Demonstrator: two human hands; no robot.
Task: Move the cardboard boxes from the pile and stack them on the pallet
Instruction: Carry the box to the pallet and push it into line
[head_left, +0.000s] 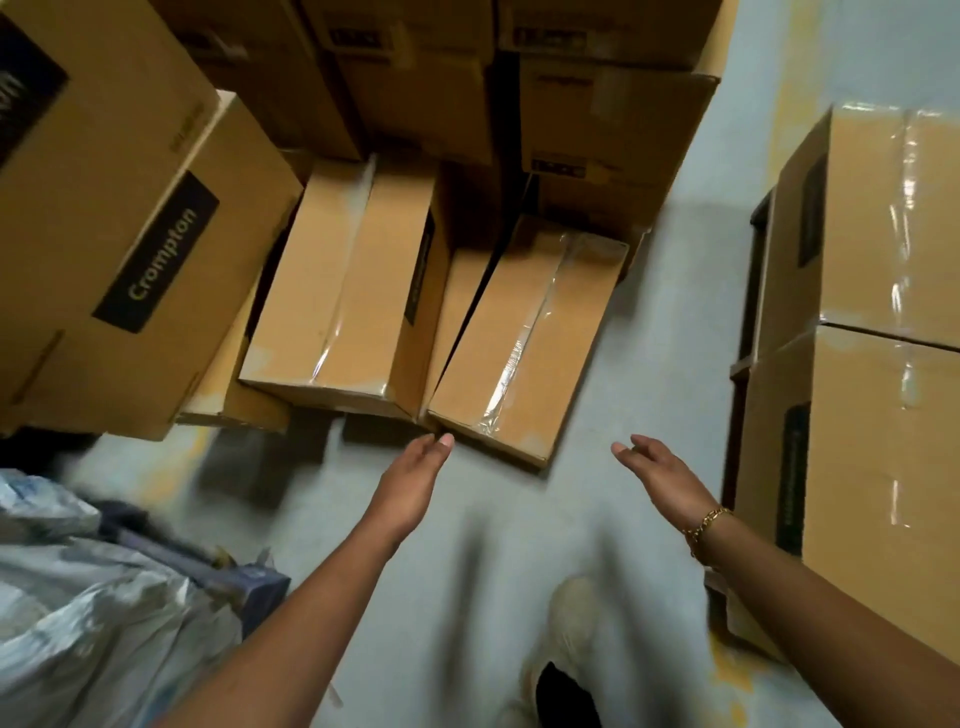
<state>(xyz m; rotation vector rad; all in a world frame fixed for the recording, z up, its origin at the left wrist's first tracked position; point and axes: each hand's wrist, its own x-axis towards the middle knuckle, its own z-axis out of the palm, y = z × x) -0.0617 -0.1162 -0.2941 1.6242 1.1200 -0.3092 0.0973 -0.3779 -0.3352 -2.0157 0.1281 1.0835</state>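
Presently pick-up step: left hand (415, 478) and right hand (660, 467), fingers straight and empty, hang near box (524, 343) at 12 o'clock on floor (675, 322); next likely needs a two-sided grip, then carry to stack (883, 260) at 3 o'clock.

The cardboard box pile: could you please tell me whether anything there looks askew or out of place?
Yes. The large brown cardboard box with the black Crompton label leans tilted over lower boxes, and the long tape-sealed brown cardboard box lies skewed at the pile's front edge.
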